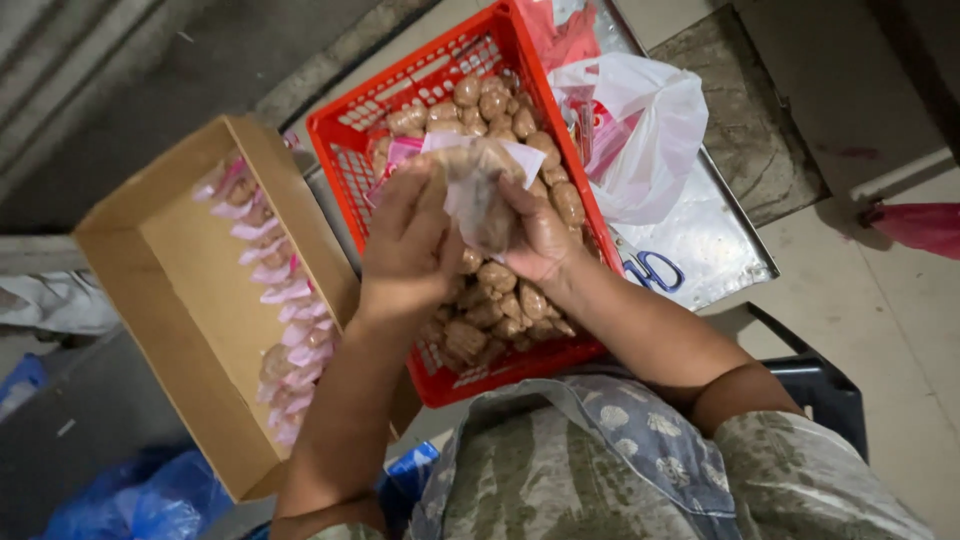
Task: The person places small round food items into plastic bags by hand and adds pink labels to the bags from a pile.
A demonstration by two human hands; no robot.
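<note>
Two hands are up in front of us, over a red basket (345, 150). Our left hand (408, 240) and our right hand (535, 235) both hold one small clear bag (478, 190). The fingers of each hand are curled and pinch the bag from its side, so the bag sits between them. The bag has brown lumps inside and a pink and white top edge. It hangs just above the basket, near its middle.

We see the basket full of brown round snacks (500, 300), piled loose. The basket has thin red bars with holes between them.

On our left, touching the basket, lies an open cardboard box (190, 290). Along its right wall stands a row of filled little bags (285, 300) with pink tops, one next to the other. The other side of the box shows bare brown bottom.

On our right, just beside the basket, a white plastic bag (645, 130) lies crumpled on a shiny metal tray (700, 240). A bit of red plastic (560, 35) pokes out behind the basket's far corner. Blue plastic (140, 500) lies on the floor at the bottom left, below the box. Our shirt (600, 470) has grey and green patches with pale shapes on it.
</note>
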